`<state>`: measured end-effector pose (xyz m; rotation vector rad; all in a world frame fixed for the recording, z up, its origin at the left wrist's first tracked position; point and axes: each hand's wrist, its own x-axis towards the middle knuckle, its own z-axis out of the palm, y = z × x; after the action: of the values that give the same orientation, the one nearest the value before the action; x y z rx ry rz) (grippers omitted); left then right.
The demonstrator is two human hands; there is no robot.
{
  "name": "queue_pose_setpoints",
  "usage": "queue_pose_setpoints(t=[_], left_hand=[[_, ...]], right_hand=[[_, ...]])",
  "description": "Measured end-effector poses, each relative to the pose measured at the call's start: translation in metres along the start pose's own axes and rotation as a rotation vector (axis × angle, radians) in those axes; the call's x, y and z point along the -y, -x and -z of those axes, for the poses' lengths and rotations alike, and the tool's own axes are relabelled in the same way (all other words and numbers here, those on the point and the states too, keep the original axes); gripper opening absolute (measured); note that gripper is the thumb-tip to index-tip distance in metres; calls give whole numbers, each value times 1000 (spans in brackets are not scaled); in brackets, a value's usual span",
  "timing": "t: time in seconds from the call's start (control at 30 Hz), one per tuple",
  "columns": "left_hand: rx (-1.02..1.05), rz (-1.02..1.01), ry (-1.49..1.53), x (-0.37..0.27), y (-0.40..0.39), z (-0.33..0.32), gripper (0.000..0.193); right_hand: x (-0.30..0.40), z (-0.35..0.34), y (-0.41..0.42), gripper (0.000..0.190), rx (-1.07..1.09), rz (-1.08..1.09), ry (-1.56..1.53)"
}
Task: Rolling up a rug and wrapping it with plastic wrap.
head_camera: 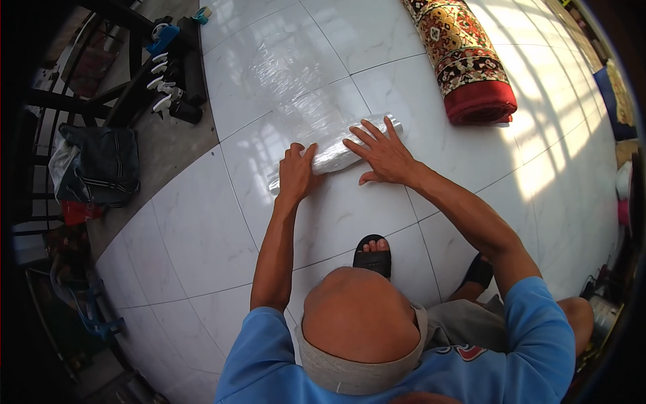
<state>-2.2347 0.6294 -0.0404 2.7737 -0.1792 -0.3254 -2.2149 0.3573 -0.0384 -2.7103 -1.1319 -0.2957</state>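
A roll of clear plastic wrap (pixel 337 150), wound on a tube, lies on the tiled floor before me. From it a flat, wrinkled stretch of clear plastic (pixel 292 81) runs away over the tiles. My left hand (pixel 297 169) rests at the roll's left end, fingers curled over it; whether it grips the tube is hard to tell. My right hand (pixel 384 151) lies spread on the right part of the roll, its thumb pointing down to the floor side and its fingertips on the plastic.
A rolled patterned carpet (pixel 467 65) with a red edge lies at the upper right. Dark furniture legs (pixel 133 55) and a dark bag (pixel 103 164) stand at the left. My sandalled foot (pixel 373 255) is on the white tiles below the roll.
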Motion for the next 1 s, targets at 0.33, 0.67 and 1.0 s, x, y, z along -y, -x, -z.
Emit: queue_pose_setpoints(t=[0.33,0.67,1.0], left_hand=[[139,-6,-79,-21,9,53,83],[-230,-180,-228,17,6,-24,96],[-26,-67,-7,24,-42,60,49]], right_hand=[[-87,5,-42,83,528,-251,-527],[-17,-26,5,78,109,-6,36],[-84,0,-63,60,373,-273,-216]])
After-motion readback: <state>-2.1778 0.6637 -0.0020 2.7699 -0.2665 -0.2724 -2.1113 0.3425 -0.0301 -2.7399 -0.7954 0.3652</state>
